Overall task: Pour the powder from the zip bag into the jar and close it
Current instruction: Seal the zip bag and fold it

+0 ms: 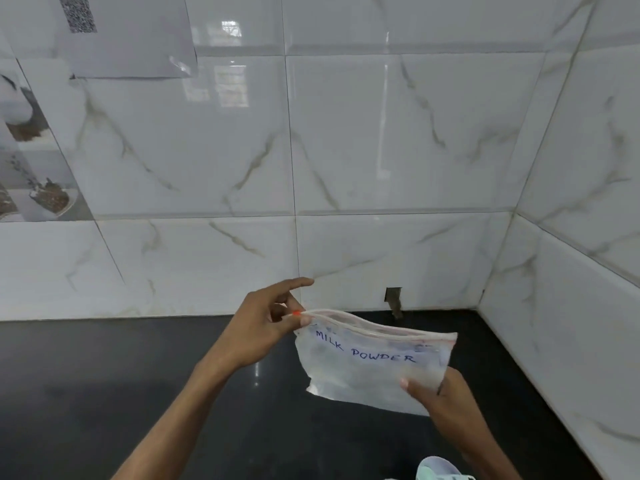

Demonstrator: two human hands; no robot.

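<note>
A pale rounded thing (438,467), too cut off to identify, sits at the near edge below the right hand (440,393), whose thumb and fingers grip the lower right corner of the bag (370,365). The left hand (266,327) pinches the left end of the zip strip (377,328) with the index finger raised, so the bag, marked MILK POWDER, is held up between the two hands, which are apart. Under it lies open dark counter (104,375), ending at the tiled wall (381,168), which runs along the far side and turns a corner on the right.
</note>
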